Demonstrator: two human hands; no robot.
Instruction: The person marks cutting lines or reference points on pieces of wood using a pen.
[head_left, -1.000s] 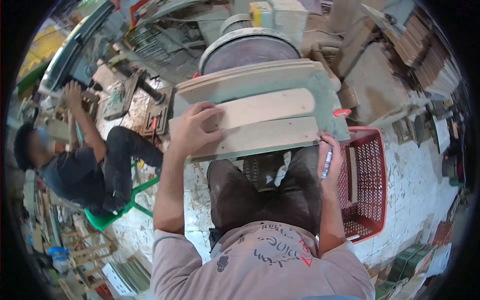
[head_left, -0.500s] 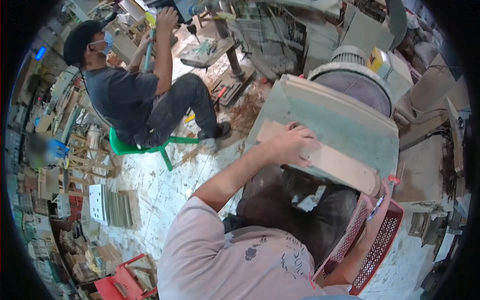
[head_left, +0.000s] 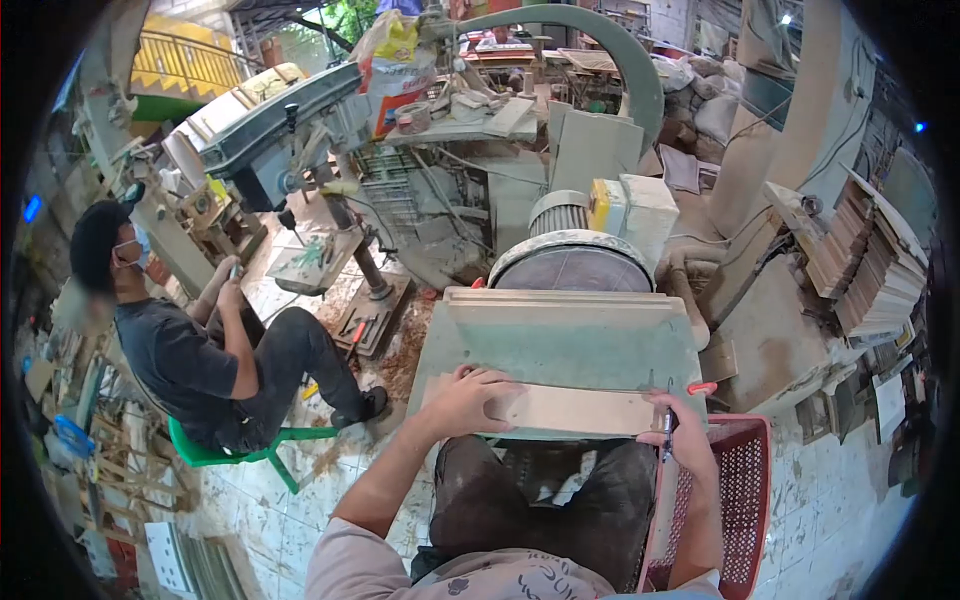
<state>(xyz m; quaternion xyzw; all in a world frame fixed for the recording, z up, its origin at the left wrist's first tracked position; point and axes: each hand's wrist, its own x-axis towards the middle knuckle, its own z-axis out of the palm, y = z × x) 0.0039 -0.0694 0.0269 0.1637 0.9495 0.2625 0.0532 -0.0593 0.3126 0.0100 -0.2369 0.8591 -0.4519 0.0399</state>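
Note:
A long flat wooden board (head_left: 575,410) lies along the near edge of the greenish worktable (head_left: 560,345), in front of my lap. My left hand (head_left: 468,402) grips its left end, thumb on the near side and fingers over the top. At the right end, my right hand (head_left: 688,436) holds the board. A slim silver object (head_left: 668,428), perhaps a pen, shows by its fingers; its kind is not clear. Beyond the board, a wooden strip (head_left: 560,298) runs along the table's far side, before a large round sanding disc (head_left: 572,266).
A red plastic basket (head_left: 745,500) stands right of my legs. To the left, a masked person (head_left: 190,335) sits on a green stool (head_left: 215,450) beside a drill press (head_left: 290,215). Stacked wood strips (head_left: 880,270) lie at right. A red-handled tool (head_left: 702,388) sits at the table's right edge.
My view has lifted and turned toward the machine. My left hand now grips the board's left end instead of resting mid-board. The seated person's raised hands have come down.

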